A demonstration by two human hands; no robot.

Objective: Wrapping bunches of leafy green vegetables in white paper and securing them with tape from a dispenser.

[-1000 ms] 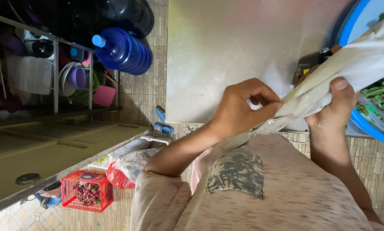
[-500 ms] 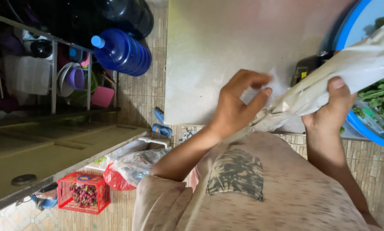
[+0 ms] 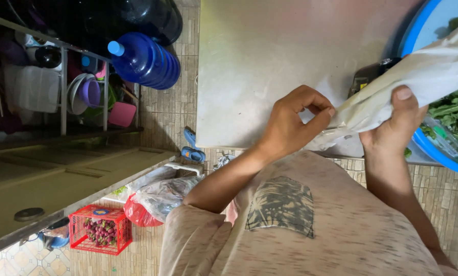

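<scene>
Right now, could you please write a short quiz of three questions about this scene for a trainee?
1. True or false: both hands touch the white plastic bag.
2. Which colour is the large basin with the leafy greens? A) red B) blue C) yellow
3. What stands on the floor near the red plastic bag?

Key:
1. True: the left hand pinches its end and the right hand grips it.
2. B
3. A red crate of small reddish fruit.
</scene>
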